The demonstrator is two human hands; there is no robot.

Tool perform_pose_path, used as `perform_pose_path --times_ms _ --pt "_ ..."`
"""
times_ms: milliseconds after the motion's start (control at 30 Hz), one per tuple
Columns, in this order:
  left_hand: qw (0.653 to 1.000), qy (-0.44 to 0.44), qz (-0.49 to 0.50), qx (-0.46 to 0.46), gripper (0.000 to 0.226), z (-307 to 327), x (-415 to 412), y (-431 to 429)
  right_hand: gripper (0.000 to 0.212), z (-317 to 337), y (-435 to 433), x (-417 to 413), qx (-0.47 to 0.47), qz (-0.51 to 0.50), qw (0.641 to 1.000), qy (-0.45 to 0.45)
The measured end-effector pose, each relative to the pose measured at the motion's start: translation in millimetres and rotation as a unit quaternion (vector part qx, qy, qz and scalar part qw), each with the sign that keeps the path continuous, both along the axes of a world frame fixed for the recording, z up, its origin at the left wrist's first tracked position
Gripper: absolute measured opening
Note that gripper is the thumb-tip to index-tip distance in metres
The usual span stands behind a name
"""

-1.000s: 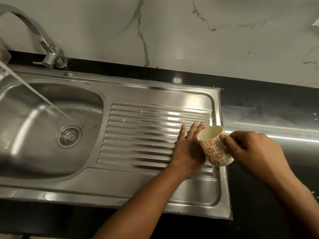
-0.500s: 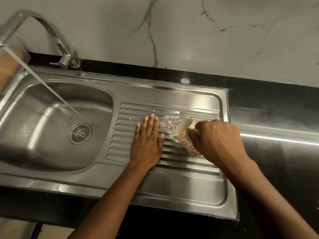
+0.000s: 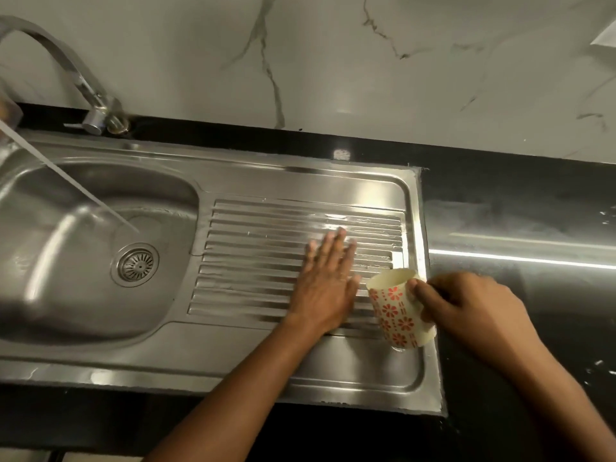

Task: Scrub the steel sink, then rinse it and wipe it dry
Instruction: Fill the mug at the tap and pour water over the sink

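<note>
The steel sink point(image 3: 233, 355) has a basin with a round drain point(image 3: 136, 264) on the left and a ribbed draining board point(image 3: 253, 248) on the right. My left hand point(image 3: 325, 281) lies flat and open on the wet ribs, fingers spread. My right hand point(image 3: 473, 311) grips a cream cup with red flowers point(image 3: 396, 311), tilted with its mouth up and left, at the board's right edge. A thin stream of water point(image 3: 70, 181) runs from the tap point(image 3: 83, 85) into the basin.
Black countertop point(image 3: 520, 235) extends right of the sink, with glare streaks and small white specks. A marble backsplash point(image 3: 333, 61) rises behind. A translucent object point(image 3: 8, 111) shows at the far left edge. The counter's front edge lies near me.
My left hand has slid right across the ribs. My right hand has pulled the cup back to the board's right edge and tipped it more upright after pouring water.
</note>
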State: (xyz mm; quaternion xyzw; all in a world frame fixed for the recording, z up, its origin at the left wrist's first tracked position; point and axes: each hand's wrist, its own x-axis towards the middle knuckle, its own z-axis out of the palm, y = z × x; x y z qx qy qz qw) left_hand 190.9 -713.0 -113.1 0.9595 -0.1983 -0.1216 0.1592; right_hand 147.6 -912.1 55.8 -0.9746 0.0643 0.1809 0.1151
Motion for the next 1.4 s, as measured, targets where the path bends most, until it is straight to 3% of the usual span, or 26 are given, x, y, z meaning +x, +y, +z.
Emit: perform_pose_path --times_ms 67,167,300,400,500,600,733,833,933,1033,1167,1400 --pt "0.997 0.001 -0.081 0.01 0.08 -4 10 -30 0.061 -5 -6 1 -0.031 -0.004 0.999 -0.008" --pt "0.993 -0.012 -0.116 0.017 0.092 -6 29 -58 0.057 -8 -7 13 -0.074 -0.008 0.996 -0.045" --pt "0.994 -0.028 -0.105 -0.021 0.085 -6 42 -60 0.053 -9 8 41 -0.116 0.031 0.988 -0.092" --pt "0.998 -0.035 -0.042 -0.01 0.082 -7 42 -42 0.051 -10 32 56 -0.124 0.088 0.981 -0.12" --pt "0.999 -0.024 0.046 0.01 0.079 -6 42 1 0.052 -10 49 59 -0.084 0.112 0.982 -0.127" --pt "0.992 -0.028 0.119 0.033 0.069 -10 41 54 0.054 -12 52 59 0.007 0.099 0.992 -0.08" --pt "0.978 -0.029 0.195 0.072 0.068 -15 40 113 0.051 -11 42 59 0.147 0.026 0.989 0.006" --pt "0.966 -0.02 0.249 0.069 0.072 -14 43 135 0.046 -9 34 68 0.191 -0.03 0.981 0.026" --pt "0.977 -0.022 0.207 0.051 0.072 -10 50 129 0.04 -11 38 85 0.138 -0.011 0.99 0.017" --pt "0.992 -0.025 0.117 0.039 0.068 -8 65 114 0.039 -16 56 107 0.052 0.05 0.997 -0.037" --pt "0.996 -0.029 0.078 0.029 0.067 -6 89 106 0.038 -21 103 136 0.01 0.112 0.987 -0.117" --pt "0.977 -0.049 0.204 0.022 0.068 -16 87 150 0.035 -26 174 150 0.002 0.219 0.964 -0.149"
